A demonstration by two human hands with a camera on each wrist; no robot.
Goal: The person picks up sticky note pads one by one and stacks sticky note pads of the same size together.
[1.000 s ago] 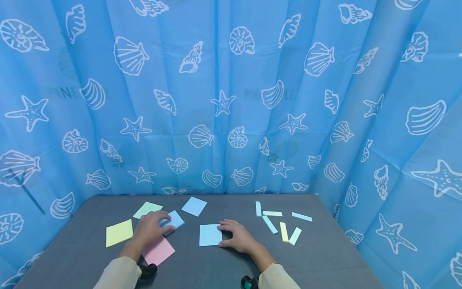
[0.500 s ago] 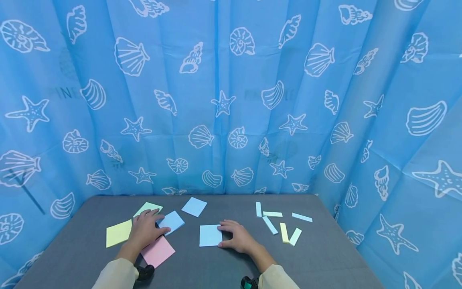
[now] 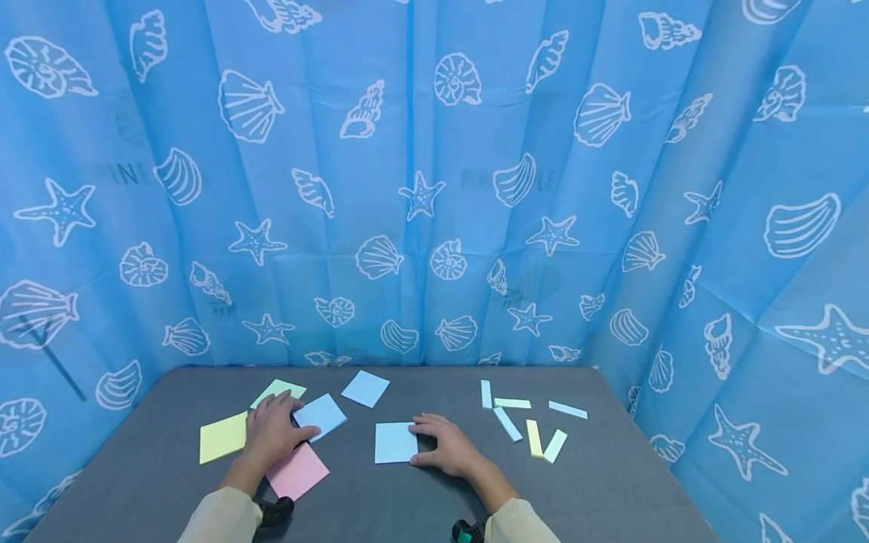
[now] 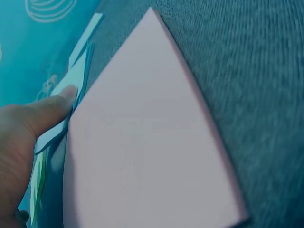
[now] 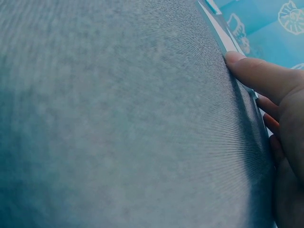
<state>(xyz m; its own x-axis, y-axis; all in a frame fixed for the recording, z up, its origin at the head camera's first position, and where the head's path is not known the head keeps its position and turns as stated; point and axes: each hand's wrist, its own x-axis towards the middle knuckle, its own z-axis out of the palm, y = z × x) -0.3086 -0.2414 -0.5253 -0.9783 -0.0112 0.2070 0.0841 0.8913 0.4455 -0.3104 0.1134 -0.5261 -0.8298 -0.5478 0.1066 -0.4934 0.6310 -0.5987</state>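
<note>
My left hand (image 3: 273, 430), its fingers spread, lies among several square sticky note pads. Its thumb is at the near edge of a blue sticky note pad (image 3: 324, 415), and its fingertips overlap a green pad (image 3: 285, 388). To its left is a yellow pad (image 3: 220, 440); a pink pad (image 3: 299, 473) lies below the palm and fills much of the left wrist view. My right hand (image 3: 449, 447) rests at the right edge of a light blue sticky note pad (image 3: 395, 443), thumb by the near corner and fingers by the far one, loosely bent.
Farther back lies another blue pad (image 3: 365, 389). Several narrow sticky note strips (image 3: 534, 439) in blue, green and yellow are scattered on the right of the grey table (image 3: 380, 505). A blue shell-patterned curtain (image 3: 421, 249) hangs behind the table and along its sides.
My left hand has moved left off the blue pad, uncovering more of it, and now overlaps the green pad. My right hand has stayed at the light blue pad's edge.
</note>
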